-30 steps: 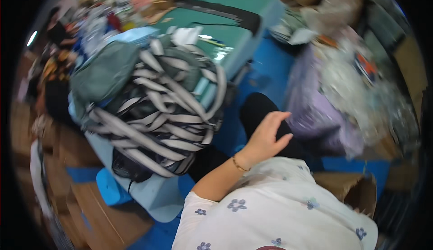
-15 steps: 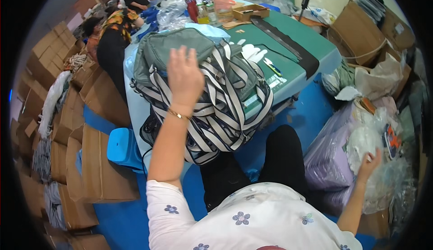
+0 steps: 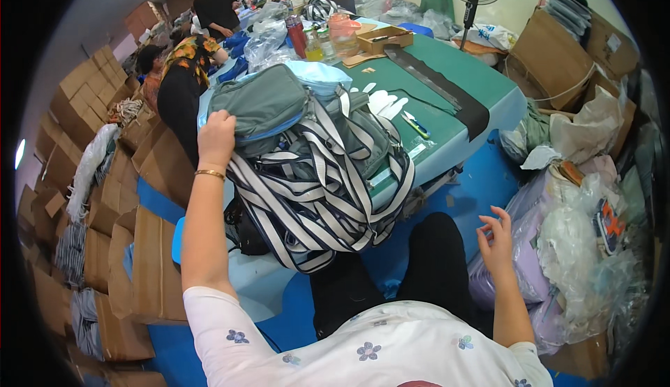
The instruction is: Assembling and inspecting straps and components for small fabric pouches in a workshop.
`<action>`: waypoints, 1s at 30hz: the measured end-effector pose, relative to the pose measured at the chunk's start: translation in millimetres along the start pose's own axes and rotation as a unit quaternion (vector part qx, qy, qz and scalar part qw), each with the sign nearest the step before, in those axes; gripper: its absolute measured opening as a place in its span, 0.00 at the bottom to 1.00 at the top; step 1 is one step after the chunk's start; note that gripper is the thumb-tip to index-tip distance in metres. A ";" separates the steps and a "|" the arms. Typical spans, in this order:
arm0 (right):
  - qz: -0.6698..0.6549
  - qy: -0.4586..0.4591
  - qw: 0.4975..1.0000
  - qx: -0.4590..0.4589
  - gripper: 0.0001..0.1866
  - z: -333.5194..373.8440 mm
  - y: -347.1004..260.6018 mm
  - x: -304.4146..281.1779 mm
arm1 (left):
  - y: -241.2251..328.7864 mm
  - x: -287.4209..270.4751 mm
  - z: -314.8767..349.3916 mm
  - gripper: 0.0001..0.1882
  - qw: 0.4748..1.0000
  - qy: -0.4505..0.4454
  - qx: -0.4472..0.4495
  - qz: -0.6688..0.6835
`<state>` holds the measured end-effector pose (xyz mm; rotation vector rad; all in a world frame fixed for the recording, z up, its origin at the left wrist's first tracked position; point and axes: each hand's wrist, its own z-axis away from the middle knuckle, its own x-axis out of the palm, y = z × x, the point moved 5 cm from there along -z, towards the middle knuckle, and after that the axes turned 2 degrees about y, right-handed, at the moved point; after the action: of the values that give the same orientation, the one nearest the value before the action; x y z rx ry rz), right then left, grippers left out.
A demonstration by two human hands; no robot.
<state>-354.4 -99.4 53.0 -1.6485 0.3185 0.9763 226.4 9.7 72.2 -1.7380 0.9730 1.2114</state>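
Observation:
A grey-green fabric bag point(image 3: 262, 101) with blue edging lies on top of a heap at the table's near left corner. My left hand point(image 3: 217, 138) is closed on its left edge, the fingers curled over the cloth. Below and to the right of the bag, a tangle of black-and-white striped straps point(image 3: 314, 184) spills over the table's front edge toward my lap. My right hand point(image 3: 497, 242) hovers apart from everything at the right of my knees, fingers spread and holding nothing.
On the green-topped table point(image 3: 481, 80) lie white gloves point(image 3: 384, 103), a small cutter point(image 3: 417, 126), a long black strip point(image 3: 447, 87) and a wooden tray point(image 3: 386, 40). Cardboard boxes point(image 3: 157, 268) line the left; plastic-wrapped lilac bundles point(image 3: 513, 247) stand at right. Other people work beyond.
My left hand has moved left from above the bag and now grips its edge. The bag's flap and straps have shifted. My right hand has come in from the wrapped bundles toward my knees.

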 end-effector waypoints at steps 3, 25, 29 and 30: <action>-0.061 -0.039 0.997 -0.034 0.14 -21.6 -11.1 12.1 | 3.5 4.7 8.5 0.10 0.955 -0.250 -0.020 -0.158; 0.163 -0.083 0.974 -0.136 0.30 -246.7 -67.4 230.2 | 127.4 16.6 44.0 0.25 0.996 -0.022 -0.059 0.071; 0.281 -0.061 0.953 -0.092 0.45 -229.1 -42.4 235.1 | 164.7 23.2 56.1 0.26 0.994 -0.024 -0.044 0.102; 0.294 -0.128 0.945 -0.056 0.31 -224.4 -38.8 236.4 | 167.2 24.9 59.5 0.25 0.993 -0.021 -0.042 0.108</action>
<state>-86.3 -223.6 -90.1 -1.5281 0.6065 1.6671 60.9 -6.1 5.4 -1.6968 1.1219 1.4399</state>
